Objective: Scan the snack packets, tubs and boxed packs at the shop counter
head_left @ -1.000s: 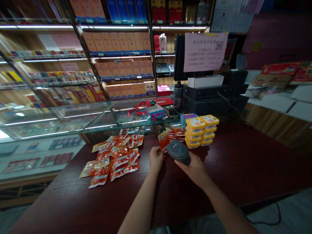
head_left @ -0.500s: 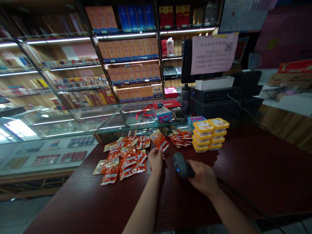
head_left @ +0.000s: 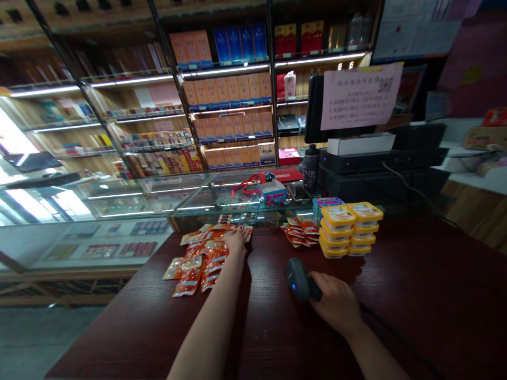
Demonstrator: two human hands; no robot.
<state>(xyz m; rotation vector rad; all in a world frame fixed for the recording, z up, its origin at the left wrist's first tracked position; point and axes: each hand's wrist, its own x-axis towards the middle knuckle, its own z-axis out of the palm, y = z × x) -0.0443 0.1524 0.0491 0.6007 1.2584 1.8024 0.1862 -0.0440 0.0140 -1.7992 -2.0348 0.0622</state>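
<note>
My left hand (head_left: 235,241) reaches onto the far right part of a loose pile of orange snack packets (head_left: 191,278). Its fingertips point down among the packets, and I cannot make out whether they grip one. In my right hand (head_left: 336,302) is a dark barcode scanner (head_left: 298,279) with a small blue light, held above the table by its handle, fingers closed around it. A smaller heap of orange packets (head_left: 301,232) lies beyond the scanner. Just right of that heap stand stacked yellow-lidded tubs (head_left: 336,232).
Behind the dark wooden table (head_left: 261,338) runs a glass display counter (head_left: 190,195). On it are an open colourful box (head_left: 273,194) and a dark bottle (head_left: 311,169). A monitor with a paper notice (head_left: 360,97) stands at the back right. The scanner's cable (head_left: 390,327) trails right.
My left hand has moved left, from holding up one orange packet between the piles to the left pile. My right hand still holds the scanner. The camera view has shifted slightly.
</note>
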